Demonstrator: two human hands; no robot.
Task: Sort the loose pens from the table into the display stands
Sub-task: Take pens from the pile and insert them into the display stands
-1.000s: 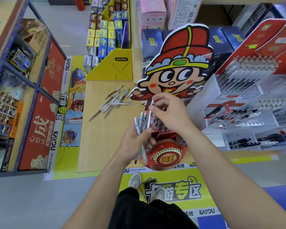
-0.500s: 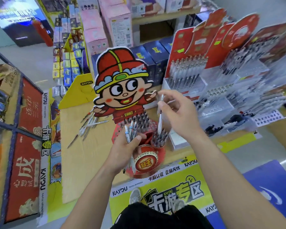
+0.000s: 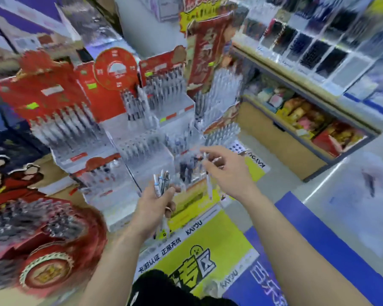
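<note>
Head view, heavy motion blur. Far L, bottom: round red display stand [image 3: 47, 259] w/ dark pens packed in its upper tier, partly cut by the frame edge. Centre-L: tiered clear display stands [image 3: 131, 151] w/ red backing cards, rows of upright pens in each step; individual slots too blurred to tell apart. Centre: left hand [image 3: 155, 206] clenched round a bundle of pens [image 3: 161, 184] – tips fanned upward, just in front of the lowest tier. Just R of it: right hand [image 3: 228, 171] pinches a single white pen [image 3: 209, 186] betw. thumb & fingers – pen hangs roughly upright, near the front R corner of the stands, not touching them as far as can be seen. Below the hands: yellow KAYOU banner [image 3: 210, 241]. Far R: wooden shelf unit [image 3: 283, 138] holding coloured packets; blue floor mat [image 3: 323, 241] at its foot.
</note>
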